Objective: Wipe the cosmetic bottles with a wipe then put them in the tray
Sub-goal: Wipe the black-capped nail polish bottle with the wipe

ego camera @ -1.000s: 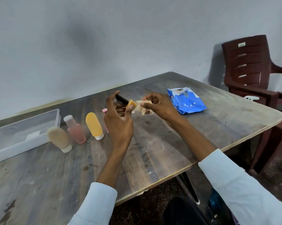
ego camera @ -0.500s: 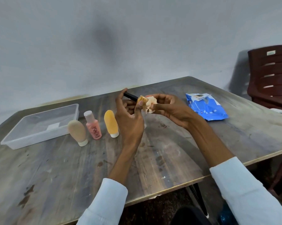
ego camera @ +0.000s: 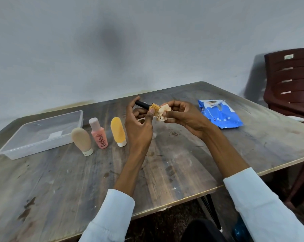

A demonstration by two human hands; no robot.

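Note:
My left hand holds a small yellow bottle with a long black cap above the table's middle. My right hand presses a crumpled pale wipe against the bottle's yellow end. Three bottles stand on the table to the left of my hands: a beige tube, a pink bottle and a yellow-orange tube. A clear plastic tray lies at the far left with no bottles in it.
A blue pack of wipes lies on the wooden table to the right of my hands. A dark red plastic chair stands past the table's right side. A grey wall runs behind the table.
The view has swung left, so the tray and bottles sit nearer the centre. My hands still hold the small bottle and wipe together; the wipe now rests against the bottle's end.

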